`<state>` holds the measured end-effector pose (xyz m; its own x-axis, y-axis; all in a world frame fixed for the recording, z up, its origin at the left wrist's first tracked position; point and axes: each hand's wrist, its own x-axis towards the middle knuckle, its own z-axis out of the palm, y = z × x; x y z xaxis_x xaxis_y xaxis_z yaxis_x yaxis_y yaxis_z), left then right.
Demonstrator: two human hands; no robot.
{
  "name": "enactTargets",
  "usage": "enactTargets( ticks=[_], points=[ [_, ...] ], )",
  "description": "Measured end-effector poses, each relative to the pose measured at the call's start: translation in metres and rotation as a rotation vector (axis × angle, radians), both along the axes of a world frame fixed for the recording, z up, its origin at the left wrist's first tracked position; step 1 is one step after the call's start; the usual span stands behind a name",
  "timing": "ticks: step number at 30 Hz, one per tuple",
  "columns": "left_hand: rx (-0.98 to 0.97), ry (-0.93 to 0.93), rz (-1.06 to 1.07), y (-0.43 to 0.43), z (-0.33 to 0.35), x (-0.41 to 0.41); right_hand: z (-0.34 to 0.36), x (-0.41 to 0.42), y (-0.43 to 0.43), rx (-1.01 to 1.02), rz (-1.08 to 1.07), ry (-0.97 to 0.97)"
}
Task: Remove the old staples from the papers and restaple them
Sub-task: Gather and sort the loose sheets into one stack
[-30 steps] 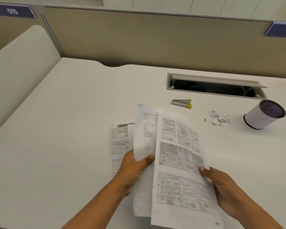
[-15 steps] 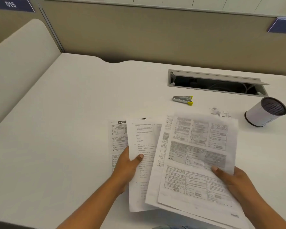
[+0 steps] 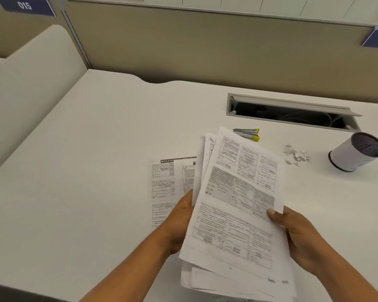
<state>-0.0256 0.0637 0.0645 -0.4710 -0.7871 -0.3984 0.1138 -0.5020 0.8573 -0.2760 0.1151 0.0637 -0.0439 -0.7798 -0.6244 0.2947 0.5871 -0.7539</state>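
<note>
A sheaf of printed papers [image 3: 238, 205] is held tilted above the white desk [image 3: 100, 171], several sheets stacked loosely. My left hand [image 3: 179, 223] grips the sheaf's left edge from behind, fingers hidden by the paper. My right hand [image 3: 297, 234] holds the right edge with the thumb on the top sheet. Other printed sheets [image 3: 166, 184] lie flat on the desk under and left of the sheaf. A small silver stapler with yellow ends [image 3: 247, 134] lies beyond the papers' top edge.
A white cylindrical pen holder [image 3: 356, 152] lies tipped at the right, next to a small heap of white paper scraps [image 3: 296, 155]. An open cable slot [image 3: 292, 114] is set into the desk behind. Beige partition walls [image 3: 205, 46] close the back and left.
The fanned sheets have been brought together into one stack. My left hand has slid behind the sheaf, and the papers now stand more upright and nearer the stapler.
</note>
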Motion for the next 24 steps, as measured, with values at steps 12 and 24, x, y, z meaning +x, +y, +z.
enactTargets(
  ticks=[12,24],
  points=[
    [-0.041,-0.146,0.047,-0.009,-0.008,-0.002,-0.002,-0.002,0.008,-0.063,0.000,0.038],
    [-0.519,-1.087,0.110,-0.078,-0.052,0.027,-0.001,-0.011,0.012,-0.065,-0.227,0.066]
  ],
)
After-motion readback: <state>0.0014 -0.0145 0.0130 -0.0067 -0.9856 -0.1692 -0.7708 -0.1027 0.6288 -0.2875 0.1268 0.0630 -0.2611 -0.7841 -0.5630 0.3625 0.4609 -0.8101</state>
